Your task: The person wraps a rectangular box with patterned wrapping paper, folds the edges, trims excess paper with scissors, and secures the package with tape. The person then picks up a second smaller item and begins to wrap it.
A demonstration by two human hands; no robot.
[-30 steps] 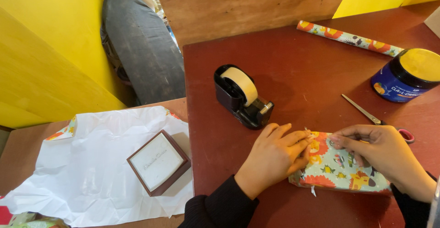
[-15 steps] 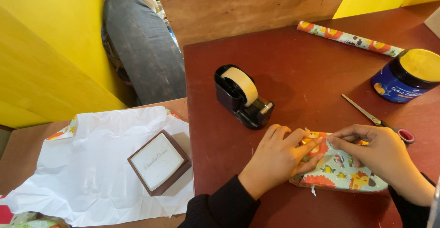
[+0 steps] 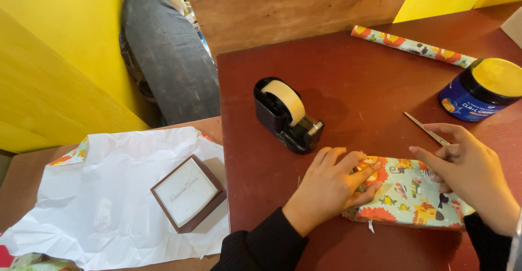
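Note:
A flat parcel point(image 3: 409, 197) wrapped in animal-print paper lies on the dark red table point(image 3: 348, 80) near its front edge. My left hand point(image 3: 328, 188) presses down on the parcel's left end, fingers flat over the folded flap. My right hand point(image 3: 468, 170) hovers over the parcel's right end with fingers spread, holding nothing. Scissors point(image 3: 427, 130) lie just beyond that hand, their handle hidden beneath it. A black tape dispenser point(image 3: 287, 114) with a cream roll stands behind my left hand.
A rolled tube of the same print paper point(image 3: 412, 45) lies at the back. A blue jar with a yellow lid point(image 3: 482, 90) stands at right. On a lower table at left, a brown box with a white lid point(image 3: 187, 193) sits on crumpled paper point(image 3: 109, 205).
My right hand has lifted off the parcel's top and opened, moving right and back toward the scissors. My left hand stays pressed on the parcel's left end.

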